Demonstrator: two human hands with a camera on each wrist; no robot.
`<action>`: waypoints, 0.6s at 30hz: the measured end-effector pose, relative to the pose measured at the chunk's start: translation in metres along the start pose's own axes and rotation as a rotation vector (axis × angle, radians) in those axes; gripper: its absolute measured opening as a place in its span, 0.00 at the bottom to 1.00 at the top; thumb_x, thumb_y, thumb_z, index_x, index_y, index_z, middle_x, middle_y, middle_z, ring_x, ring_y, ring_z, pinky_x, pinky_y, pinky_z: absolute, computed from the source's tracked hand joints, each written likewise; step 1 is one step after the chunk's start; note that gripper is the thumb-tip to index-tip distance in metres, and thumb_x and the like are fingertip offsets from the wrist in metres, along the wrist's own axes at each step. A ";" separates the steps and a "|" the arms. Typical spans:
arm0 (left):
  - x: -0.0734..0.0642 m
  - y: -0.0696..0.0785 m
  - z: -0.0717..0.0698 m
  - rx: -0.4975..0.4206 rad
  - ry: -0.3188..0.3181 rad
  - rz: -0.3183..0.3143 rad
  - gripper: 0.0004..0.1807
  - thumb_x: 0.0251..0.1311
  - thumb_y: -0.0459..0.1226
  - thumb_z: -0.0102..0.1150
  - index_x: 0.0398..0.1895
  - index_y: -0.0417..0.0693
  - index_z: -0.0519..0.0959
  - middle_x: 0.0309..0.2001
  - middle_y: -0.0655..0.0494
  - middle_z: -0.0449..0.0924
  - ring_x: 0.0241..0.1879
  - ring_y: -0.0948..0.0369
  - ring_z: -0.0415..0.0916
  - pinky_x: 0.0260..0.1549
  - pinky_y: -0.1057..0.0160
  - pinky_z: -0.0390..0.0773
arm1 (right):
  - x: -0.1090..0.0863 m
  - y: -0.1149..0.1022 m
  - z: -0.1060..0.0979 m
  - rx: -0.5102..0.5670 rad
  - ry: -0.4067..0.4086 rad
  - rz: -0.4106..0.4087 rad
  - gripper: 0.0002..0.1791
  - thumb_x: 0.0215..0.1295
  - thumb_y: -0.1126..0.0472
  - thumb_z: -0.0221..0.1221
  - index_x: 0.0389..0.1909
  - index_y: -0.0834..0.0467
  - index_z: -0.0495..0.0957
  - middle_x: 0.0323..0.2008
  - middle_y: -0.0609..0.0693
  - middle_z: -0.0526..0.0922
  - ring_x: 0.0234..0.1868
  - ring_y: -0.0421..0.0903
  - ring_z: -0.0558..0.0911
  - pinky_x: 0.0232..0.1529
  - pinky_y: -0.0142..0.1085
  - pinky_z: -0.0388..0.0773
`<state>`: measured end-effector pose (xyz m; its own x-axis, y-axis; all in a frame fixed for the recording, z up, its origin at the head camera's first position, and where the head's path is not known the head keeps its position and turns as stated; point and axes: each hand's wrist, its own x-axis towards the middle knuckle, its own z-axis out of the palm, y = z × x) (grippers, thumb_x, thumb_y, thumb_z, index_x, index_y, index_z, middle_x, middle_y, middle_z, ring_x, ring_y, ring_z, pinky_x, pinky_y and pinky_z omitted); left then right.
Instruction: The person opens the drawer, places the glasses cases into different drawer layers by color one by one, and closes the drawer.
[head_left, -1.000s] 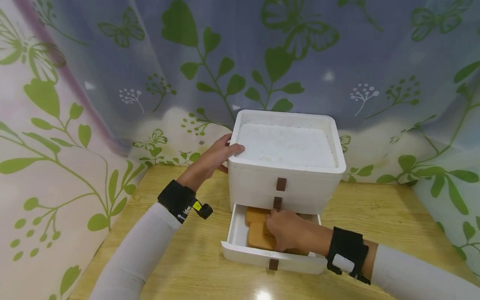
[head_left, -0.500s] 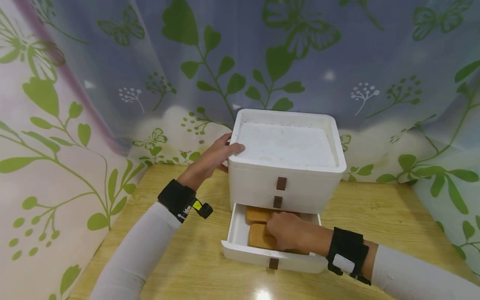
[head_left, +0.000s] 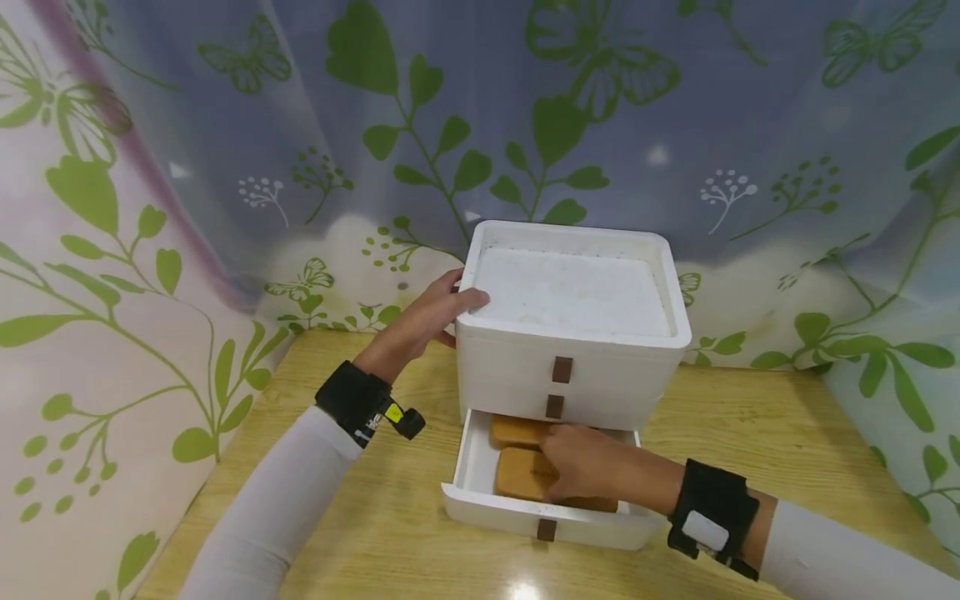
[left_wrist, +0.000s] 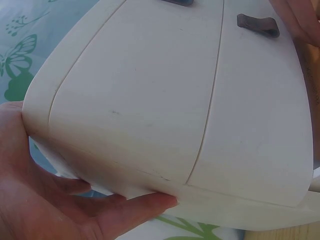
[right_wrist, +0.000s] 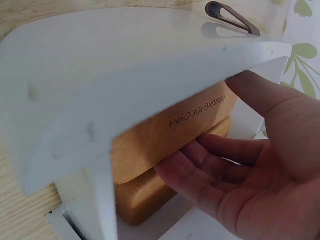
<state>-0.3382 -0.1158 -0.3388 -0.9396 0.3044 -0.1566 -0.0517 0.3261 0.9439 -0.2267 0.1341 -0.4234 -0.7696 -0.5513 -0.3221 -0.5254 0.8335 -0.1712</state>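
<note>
A white drawer cabinet (head_left: 502, 367) stands with its bottom drawer (head_left: 491, 510) pulled out. My left hand (head_left: 431, 312) grips the cabinet's upper left corner, thumb over the top rim and fingers along the side. Inside the drawer lie two brown leather-look cases, a front case (head_left: 517, 473) with printed lettering and a back case (head_left: 516, 432). My right hand (head_left: 588, 462) reaches in over the front case's right part. In the right wrist view its curled fingers (right_wrist: 175, 167) are at that case's edge between the two cases. The thumb reaches to the other side, its tip hidden behind the drawer front.
The cabinet's top is a shallow white tray (head_left: 577, 292). Its two upper drawers are closed, each with a brown pull tab (head_left: 562, 369). The wooden table (head_left: 375, 508) spreads around it. A leaf-and-butterfly patterned curtain (head_left: 300, 150) hangs close behind and at both sides.
My right hand has shifted slightly right over the front case, and more of that case's top and lettering shows. The left hand, cabinet and drawer have stayed where they were.
</note>
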 end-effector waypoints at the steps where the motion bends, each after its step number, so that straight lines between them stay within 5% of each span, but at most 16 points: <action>1: 0.000 0.000 0.000 0.001 0.000 -0.003 0.43 0.72 0.54 0.55 0.84 0.60 0.49 0.74 0.47 0.67 0.65 0.45 0.76 0.55 0.39 0.84 | -0.001 0.000 -0.001 0.010 0.004 -0.002 0.26 0.53 0.47 0.79 0.41 0.62 0.82 0.36 0.50 0.81 0.35 0.45 0.77 0.36 0.39 0.77; 4: 0.000 0.001 0.000 0.004 -0.001 -0.006 0.43 0.72 0.54 0.55 0.84 0.60 0.49 0.74 0.47 0.67 0.66 0.45 0.76 0.55 0.39 0.83 | -0.005 0.003 -0.003 0.045 0.036 -0.023 0.34 0.56 0.45 0.77 0.53 0.67 0.82 0.49 0.57 0.85 0.48 0.51 0.83 0.49 0.44 0.84; 8: 0.000 0.001 0.000 0.002 -0.004 -0.001 0.43 0.72 0.54 0.55 0.84 0.60 0.49 0.74 0.47 0.67 0.65 0.45 0.76 0.55 0.39 0.84 | -0.015 0.006 -0.007 0.100 0.095 -0.070 0.36 0.60 0.44 0.74 0.58 0.69 0.81 0.55 0.62 0.85 0.56 0.57 0.84 0.55 0.49 0.84; 13: -0.001 0.000 0.000 0.001 0.002 0.001 0.43 0.71 0.55 0.55 0.84 0.60 0.49 0.74 0.48 0.66 0.65 0.45 0.76 0.55 0.39 0.84 | -0.031 0.006 -0.013 0.149 0.159 -0.123 0.30 0.65 0.44 0.70 0.56 0.65 0.83 0.51 0.57 0.88 0.51 0.53 0.86 0.50 0.46 0.86; 18: -0.002 0.000 0.000 0.004 0.003 0.006 0.44 0.71 0.55 0.55 0.85 0.60 0.48 0.75 0.48 0.65 0.66 0.45 0.76 0.54 0.39 0.84 | -0.044 0.009 -0.010 0.376 0.202 -0.206 0.22 0.70 0.47 0.67 0.50 0.62 0.85 0.42 0.49 0.89 0.40 0.39 0.85 0.40 0.33 0.84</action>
<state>-0.3368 -0.1168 -0.3386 -0.9408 0.3038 -0.1502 -0.0447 0.3281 0.9436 -0.2006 0.1653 -0.4014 -0.7380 -0.6717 -0.0644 -0.5354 0.6409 -0.5501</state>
